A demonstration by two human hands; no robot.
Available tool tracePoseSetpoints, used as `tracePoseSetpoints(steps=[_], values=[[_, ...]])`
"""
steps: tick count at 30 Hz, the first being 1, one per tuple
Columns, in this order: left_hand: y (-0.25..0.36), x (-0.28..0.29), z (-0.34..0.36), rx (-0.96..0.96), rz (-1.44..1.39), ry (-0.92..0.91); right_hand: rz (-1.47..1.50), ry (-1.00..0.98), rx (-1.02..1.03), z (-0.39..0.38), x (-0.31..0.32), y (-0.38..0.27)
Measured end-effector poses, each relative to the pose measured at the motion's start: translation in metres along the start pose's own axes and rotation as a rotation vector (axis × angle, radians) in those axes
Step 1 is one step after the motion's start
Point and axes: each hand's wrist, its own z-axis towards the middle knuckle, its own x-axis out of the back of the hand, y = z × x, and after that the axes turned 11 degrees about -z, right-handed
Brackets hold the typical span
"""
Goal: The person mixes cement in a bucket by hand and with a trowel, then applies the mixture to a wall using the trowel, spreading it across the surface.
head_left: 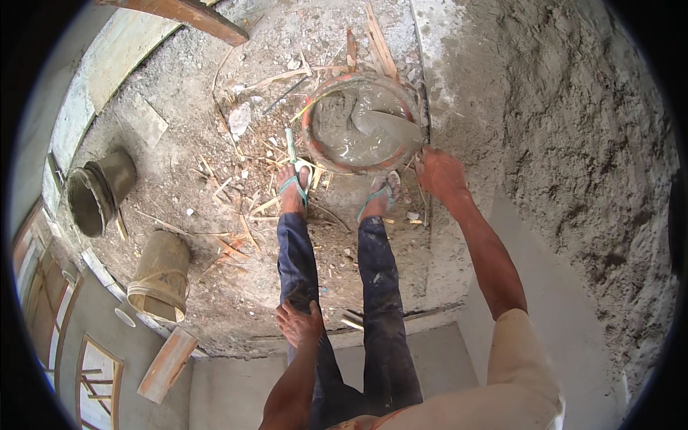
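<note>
A round orange-rimmed tub (308, 132) stands just beyond my feet, holding wet grey mortar (337, 118). My right hand (441, 174) is at the tub's right rim, closed around the handle of a trowel (393, 129). Its mortar-coated blade points left and lies in the wet mix, so its outline is partly lost. My left hand (299, 322) rests on my left trouser leg (297, 269) near the knee, fingers apart and holding nothing.
On the right rises a wall covered in rough wet mortar (573, 143). Mortar-stained buckets (159, 269) lie and stand on the left, one pair (115, 179) nested together. Wood splinters (229, 247) and rubble litter the ground around my sandals (304, 172). A wooden beam (186, 18) juts in at the top.
</note>
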Motion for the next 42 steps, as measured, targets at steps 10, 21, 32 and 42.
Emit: tracePoseSetpoints(steps=[10, 21, 32, 42], values=[[0.002, -0.003, 0.008, -0.047, 0.038, 0.001, 0.532, -0.087, -0.113, 0.061, -0.104, -0.116], [0.001, -0.001, 0.006, -0.03, 0.029, -0.03, 0.84, -0.084, -0.16, 0.027, -0.102, -0.117], [0.011, -0.003, -0.004, -0.046, 0.033, -0.02, 0.626, 0.224, -0.014, 0.012, -0.104, -0.084], [-0.003, 0.023, -0.028, -0.063, -0.05, -0.051, 0.58, 0.035, 0.033, -0.082, 0.03, -0.013]])
